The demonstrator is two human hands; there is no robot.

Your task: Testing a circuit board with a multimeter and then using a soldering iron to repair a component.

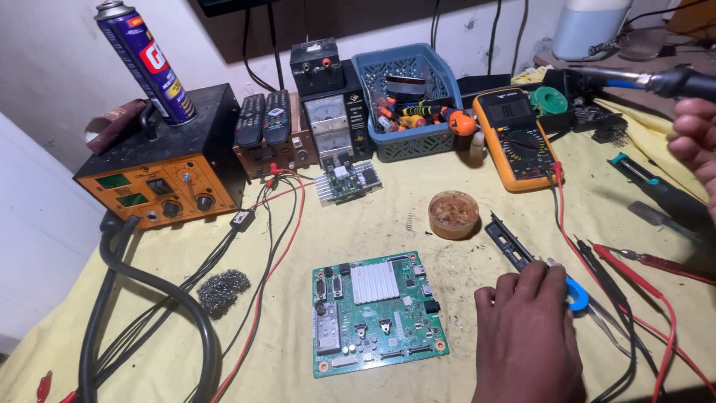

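Left hand (531, 328) low on the bench (418, 224), palm down, fingers curled over blue-handled tweezers (578, 295). Fingertips pressed on the tweezers, so gripping them against the yellow cloth. Metal tips of the tweezers poking out to the right of the hand. A black tool (509, 242) just past the fingers, lying slanted.

Right hand (695, 142) up at the right edge, only partly seen. Fingers bent, next to a black soldering iron (656, 80) that points left. Touching the iron's handle, but cannot tell if closed around it.

Green board (377, 313) flat on the bench, just left of the left hand, not touched. White ribbed block on its top half. Round tub (453, 214) of brown paste behind the board, near the black tool.

Yellow meter (516, 138) further back, with red and black leads (634, 261) running down the right side past the left hand. Blue basket (406, 97) full of small tools behind the meter. Orange and black box (160, 175) at far left with a spray can (145, 63) on top. Two remotes (262, 118) beside it. Grey wire wool (222, 289) left of the board. Thick black hose (142, 298) curving down the left side.
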